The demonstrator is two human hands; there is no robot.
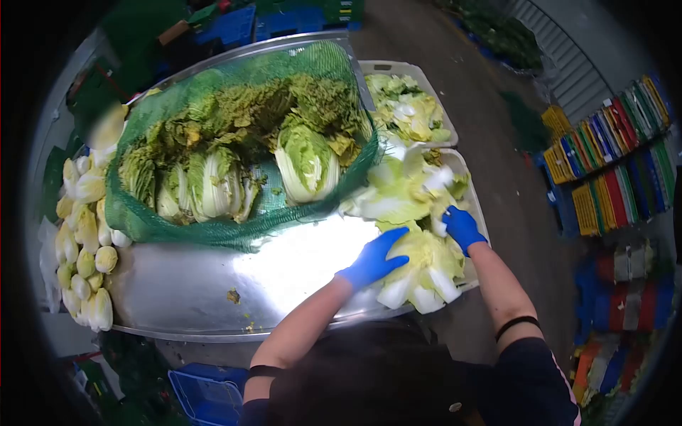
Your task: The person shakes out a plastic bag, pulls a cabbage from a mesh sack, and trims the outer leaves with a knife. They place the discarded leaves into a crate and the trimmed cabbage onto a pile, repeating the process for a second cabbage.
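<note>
Blue gloves cover both of my hands. My left hand (376,260) has its fingers spread and touches the left side of a pile of loose cabbage leaves (423,268) at the table's right end. On the pile's upper right, my right hand (463,228) has bent fingers at a pale leaf; its fingertips are partly hidden among the leaves. More large leaves (398,192) lie just beyond. A green net sack (241,233), open toward me, holds several Chinese cabbages (307,163) with brown, wilted outer leaves.
The metal table (177,284) carries small scraps and, at its left end, a heap of trimmed cabbages (87,263). Pale crates (477,206) of leaves stand along the right edge. A blue crate (206,394) is below the table; stacked colourful crates (611,156) stand far right.
</note>
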